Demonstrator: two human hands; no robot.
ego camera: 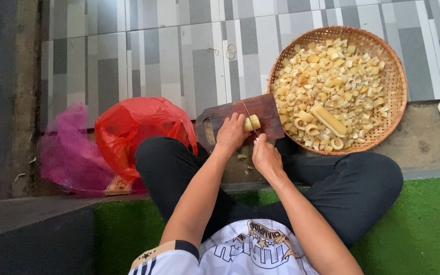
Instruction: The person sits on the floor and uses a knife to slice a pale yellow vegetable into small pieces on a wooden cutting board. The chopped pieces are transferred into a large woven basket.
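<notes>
Sitting cross-legged on green turf, right hand (267, 157) is wrapped round a knife (249, 119) handle, left hand (231, 133) pinning a pale yellow stalk piece (253, 122) on the dark cutting board (240, 121). Board's right edge nearly meets the woven tray (396, 76) of cut chunks. Red bag (134, 130) crowds the left; open tiled floor (154, 56) beyond.

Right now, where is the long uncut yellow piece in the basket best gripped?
Take the long piece around its middle, from above. It lies flat and diagonal on top of the cut chunks in the woven basket, so its sides are exposed and nothing covers it.
</notes>
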